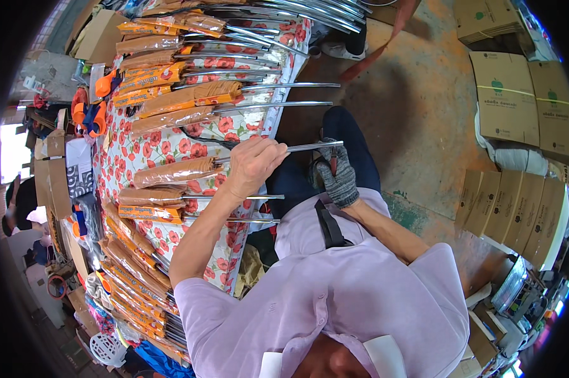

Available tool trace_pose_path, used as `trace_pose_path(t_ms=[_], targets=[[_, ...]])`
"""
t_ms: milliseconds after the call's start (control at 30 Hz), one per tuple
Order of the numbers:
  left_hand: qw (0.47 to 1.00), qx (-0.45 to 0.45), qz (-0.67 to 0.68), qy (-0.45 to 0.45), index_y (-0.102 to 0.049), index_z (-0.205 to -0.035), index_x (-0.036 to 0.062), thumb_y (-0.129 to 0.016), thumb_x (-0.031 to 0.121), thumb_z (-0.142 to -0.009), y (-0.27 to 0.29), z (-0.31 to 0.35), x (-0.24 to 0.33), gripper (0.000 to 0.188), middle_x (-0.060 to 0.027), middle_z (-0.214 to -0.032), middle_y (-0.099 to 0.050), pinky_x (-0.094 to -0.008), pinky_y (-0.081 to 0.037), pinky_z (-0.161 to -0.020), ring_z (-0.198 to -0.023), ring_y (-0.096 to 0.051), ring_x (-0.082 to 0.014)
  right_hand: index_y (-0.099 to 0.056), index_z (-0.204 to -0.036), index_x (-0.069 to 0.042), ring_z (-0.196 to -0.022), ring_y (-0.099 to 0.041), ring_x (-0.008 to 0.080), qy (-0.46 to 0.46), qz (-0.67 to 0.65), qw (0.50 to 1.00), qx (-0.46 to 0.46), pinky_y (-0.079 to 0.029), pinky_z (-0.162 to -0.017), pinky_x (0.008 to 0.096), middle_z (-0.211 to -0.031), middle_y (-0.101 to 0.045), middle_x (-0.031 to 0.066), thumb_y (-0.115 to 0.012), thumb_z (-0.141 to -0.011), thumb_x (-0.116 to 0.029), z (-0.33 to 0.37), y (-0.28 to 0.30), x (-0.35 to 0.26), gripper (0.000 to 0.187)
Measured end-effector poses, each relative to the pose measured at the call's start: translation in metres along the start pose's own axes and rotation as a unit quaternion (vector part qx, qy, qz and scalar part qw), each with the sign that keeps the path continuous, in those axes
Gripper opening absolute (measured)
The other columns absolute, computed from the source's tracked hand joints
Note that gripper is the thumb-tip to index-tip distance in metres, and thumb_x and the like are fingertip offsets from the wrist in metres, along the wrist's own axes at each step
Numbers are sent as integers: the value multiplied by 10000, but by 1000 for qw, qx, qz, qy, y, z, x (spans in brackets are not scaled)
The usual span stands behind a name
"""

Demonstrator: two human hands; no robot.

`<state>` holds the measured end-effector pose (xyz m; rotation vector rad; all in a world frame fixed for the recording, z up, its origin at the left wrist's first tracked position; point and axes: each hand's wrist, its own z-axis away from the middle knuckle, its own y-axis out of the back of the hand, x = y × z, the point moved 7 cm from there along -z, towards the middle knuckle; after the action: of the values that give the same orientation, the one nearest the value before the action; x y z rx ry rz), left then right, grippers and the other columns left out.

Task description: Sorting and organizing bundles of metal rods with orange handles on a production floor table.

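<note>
My bare left hand (256, 165) is closed around a shiny metal tube (316, 147), which runs out of a brown wrapped bundle (176, 172) lying on the flowered cloth. The tube's free end sticks out past the table edge, over my lap. Close to that end, my right hand (340, 184), in a grey knitted glove, is curled around a small tool with a reddish handle (333, 164); its kind is hard to make out. Beside the held one lie more bundles (152, 196) of the same sort, some with orange printed labels (149, 215).
Many similar bundles cover the table with its red-flowered cloth (224, 261), their tubes pointing toward me. Stacked cardboard boxes (505, 94) stand at the right on the concrete floor (429, 132). Another person's shoe (344, 50) shows at the top. Clutter lines the left side.
</note>
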<state>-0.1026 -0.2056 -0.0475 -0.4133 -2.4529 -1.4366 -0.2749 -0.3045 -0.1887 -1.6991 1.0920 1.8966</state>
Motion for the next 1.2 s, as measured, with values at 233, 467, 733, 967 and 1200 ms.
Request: trace_pose_path(t_ms=[233,467,733,967,1200], targets=[[1000,3,13,3,-655,-854,59,-821,18,-783,-2,-1,0,186,-65,-804,-702,-351,-512,-588,-667,-662,-250,-534,-1415,-53,-1195,-661,339,63,46,997,19,-527,-999,369,-1375,-621,151,-735,-923,-161,2,2,-7,543],[1000,9,17,0,-637,-831,60,-817,17,-802,-1,-3,2,188,-59,-782,-690,-346,-504,-578,-644,-646,-244,-513,-1422,-29,-1161,-675,347,21,-14,1000,18,-538,-974,383,-1264,-679,165,-729,-919,-162,4,2,-1,563],[1000,14,16,-6,-635,-833,63,-818,18,-803,-2,-1,2,191,-56,-776,-686,-346,-501,-576,-646,-639,-242,-591,-1269,-16,-1046,-692,370,79,67,995,-12,-557,-855,392,-1185,-681,187,-726,-928,-214,4,7,-8,416],[1000,24,10,-18,-641,-855,64,-825,17,-789,0,-1,6,201,-56,-800,-694,-355,-503,-579,-649,-637,-242,-670,-1218,-64,-1018,-685,376,-27,42,998,-31,-554,-859,426,-1187,-663,175,-752,-889,-272,7,1,18,398],[992,-120,28,23,-586,-861,66,-807,59,-806,22,7,14,228,-66,-773,-618,-385,-491,-574,-661,-635,-267,-688,-1276,-97,-1125,-637,360,124,123,983,-64,-531,-951,431,-1296,-612,170,-761,-861,-302,12,8,-3,468]])
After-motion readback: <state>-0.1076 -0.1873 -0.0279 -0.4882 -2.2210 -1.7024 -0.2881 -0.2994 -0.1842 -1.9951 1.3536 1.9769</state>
